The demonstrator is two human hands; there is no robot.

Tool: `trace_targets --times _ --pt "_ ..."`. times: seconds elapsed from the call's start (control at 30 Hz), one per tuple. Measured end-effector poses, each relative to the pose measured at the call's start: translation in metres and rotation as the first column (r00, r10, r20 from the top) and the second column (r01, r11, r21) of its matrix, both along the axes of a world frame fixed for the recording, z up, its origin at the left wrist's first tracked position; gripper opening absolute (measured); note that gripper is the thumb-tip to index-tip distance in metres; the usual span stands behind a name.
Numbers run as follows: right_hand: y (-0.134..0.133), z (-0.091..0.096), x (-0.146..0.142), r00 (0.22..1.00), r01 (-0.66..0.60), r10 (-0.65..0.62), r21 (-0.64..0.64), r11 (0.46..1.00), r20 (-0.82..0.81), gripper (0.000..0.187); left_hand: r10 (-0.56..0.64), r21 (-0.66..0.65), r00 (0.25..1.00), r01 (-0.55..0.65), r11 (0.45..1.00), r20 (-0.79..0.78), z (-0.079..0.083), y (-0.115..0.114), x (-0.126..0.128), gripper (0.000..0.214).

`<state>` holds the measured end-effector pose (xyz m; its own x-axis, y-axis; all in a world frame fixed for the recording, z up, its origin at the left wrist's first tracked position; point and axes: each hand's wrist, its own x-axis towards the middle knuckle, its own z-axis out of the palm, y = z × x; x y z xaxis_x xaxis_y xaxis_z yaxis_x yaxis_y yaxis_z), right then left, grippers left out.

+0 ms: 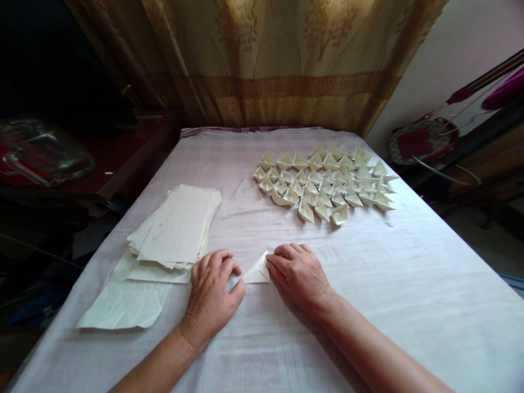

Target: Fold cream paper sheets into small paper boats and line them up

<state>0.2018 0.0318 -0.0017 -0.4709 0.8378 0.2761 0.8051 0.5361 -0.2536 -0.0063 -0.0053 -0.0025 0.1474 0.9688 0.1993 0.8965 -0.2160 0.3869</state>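
Two hands pin one folded paper (257, 271) at the middle of the table (409, 284), toward its front edge.
Right hand (301, 275): bent fingertips pressed on the paper's right edge. Left hand (213, 289): fingers curled, thumb at the paper's left corner. Neither grip closes round it. Stack of sheets (176, 229) near the left edge; paper boats (327, 183) grouped toward the far right corner.
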Motion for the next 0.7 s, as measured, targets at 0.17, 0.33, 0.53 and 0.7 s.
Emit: trace_targets --times 0.17,0.33,0.53,0.7 --pt "0.023 0.0 0.003 0.996 -0.002 -0.015 -0.195 0.981 -0.086 0.015 0.011 -0.032 1.0 -0.011 0.999 0.016 0.0 0.0 0.0 0.013" --pt "0.032 0.006 0.001 0.998 -0.052 0.042 -0.272 0.961 -0.044 0.016 0.014 -0.059 0.999 -0.012 0.998 0.032 0.001 0.001 0.0 0.014" --pt "0.026 0.013 -0.001 0.999 -0.044 0.048 -0.254 0.966 0.008 0.008 -0.055 -0.022 0.998 0.056 0.998 0.023 0.0 0.002 -0.005 0.012" --pt "0.012 0.002 0.01 0.988 -0.005 -0.027 -0.204 0.979 -0.154 0.008 -0.173 0.007 0.985 0.173 0.985 -0.006 0.004 0.01 -0.006 0.003"
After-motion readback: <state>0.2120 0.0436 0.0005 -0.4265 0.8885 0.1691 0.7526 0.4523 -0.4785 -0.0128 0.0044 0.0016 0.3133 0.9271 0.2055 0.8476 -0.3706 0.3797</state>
